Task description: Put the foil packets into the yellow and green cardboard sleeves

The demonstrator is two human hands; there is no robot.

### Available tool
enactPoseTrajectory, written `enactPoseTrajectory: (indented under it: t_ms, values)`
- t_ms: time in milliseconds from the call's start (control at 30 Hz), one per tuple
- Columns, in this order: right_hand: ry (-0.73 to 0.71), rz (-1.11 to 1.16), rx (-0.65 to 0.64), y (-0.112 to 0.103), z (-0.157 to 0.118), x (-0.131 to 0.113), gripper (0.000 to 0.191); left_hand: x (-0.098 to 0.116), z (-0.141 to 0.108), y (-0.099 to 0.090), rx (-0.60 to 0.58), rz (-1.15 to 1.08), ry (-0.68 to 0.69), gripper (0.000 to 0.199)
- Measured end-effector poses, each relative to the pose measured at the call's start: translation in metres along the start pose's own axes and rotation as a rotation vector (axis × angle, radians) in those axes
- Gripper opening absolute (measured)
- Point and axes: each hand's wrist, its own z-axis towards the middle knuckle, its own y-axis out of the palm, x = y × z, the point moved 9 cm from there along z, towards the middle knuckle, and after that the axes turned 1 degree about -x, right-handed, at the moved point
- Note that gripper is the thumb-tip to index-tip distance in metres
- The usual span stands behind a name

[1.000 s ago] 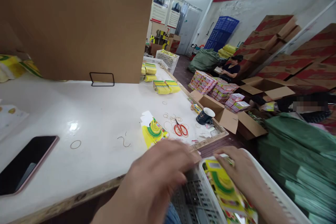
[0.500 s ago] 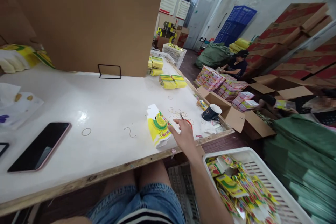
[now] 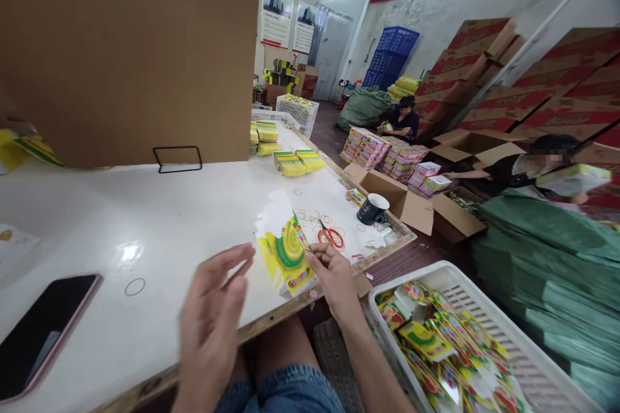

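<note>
A small stack of flat yellow-and-green printed cartons (image 3: 285,251), with white flaps fanned at its far end, lies near the table's front edge. My right hand (image 3: 336,281) is at the stack's right side, thumb and forefinger closed on its edge. To the left of the cartons, my left hand (image 3: 213,322) is raised over the table edge, thumb apart from the fingers and slightly blurred. A thin brownish line shows between its thumb and fingers; I cannot tell what it is. Red-handled scissors (image 3: 331,236) lie beyond my right hand among several loose rubber bands (image 3: 314,216).
A black phone (image 3: 46,332) and one rubber band (image 3: 135,286) lie at left. A dark mug (image 3: 372,210) stands by the right edge. Yellow bundles (image 3: 298,162) sit farther back beside a cardboard panel (image 3: 145,58). A white crate (image 3: 445,268) of cartons stands at right. Two people sit beyond.
My left hand has come into view from below. My right hand has moved onto the cartons' right edge, uncovering the scissors. The view has shifted right and tilted up.
</note>
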Motion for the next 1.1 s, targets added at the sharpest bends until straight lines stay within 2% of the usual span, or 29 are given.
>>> enactPoseTrajectory:
  t_ms: [67,167,233,333,433,667,767,833,933,1033,1100]
  values:
    - [0.078,0.229,-0.028,0.002,-0.015,0.002,0.032,-0.020,0.007,0.017,-0.085,-0.061,-0.063,0.044]
    - [0.212,0.549,-0.071,0.010,-0.035,0.006,0.036,-0.061,0.006,0.049,-0.308,-0.254,-0.260,0.052]
    - [0.244,0.594,-0.099,0.013,-0.042,0.005,0.035,-0.074,0.001,0.062,-0.405,-0.357,-0.343,0.053]
    - [0.220,0.544,-0.150,0.014,-0.046,0.002,0.031,-0.074,-0.004,0.068,-0.468,-0.434,-0.355,0.047]
    - [0.173,0.446,-0.164,0.009,-0.046,-0.002,0.030,-0.072,-0.004,0.069,-0.463,-0.421,-0.333,0.043]
    - [0.159,0.323,-0.147,0.005,-0.047,0.000,0.028,-0.091,0.003,0.063,-0.284,-0.266,-0.350,0.036]
    - [0.103,0.215,-0.048,-0.004,-0.046,0.002,0.028,-0.083,0.006,0.057,-0.213,-0.171,-0.281,0.038]
    - [0.066,0.137,-0.022,-0.008,-0.046,0.000,0.026,-0.074,0.005,0.053,-0.186,-0.122,-0.236,0.051]
    - [0.011,0.094,-0.090,-0.009,-0.045,-0.008,0.020,-0.067,-0.002,0.058,-0.256,-0.108,-0.233,0.063]
    - [-0.046,0.154,-0.191,-0.010,-0.040,-0.022,0.045,-0.063,-0.009,0.064,-0.333,-0.112,-0.234,0.068]
    - [-0.073,0.179,-0.276,-0.010,-0.036,-0.031,0.050,-0.062,-0.012,0.066,-0.365,-0.121,-0.229,0.067]
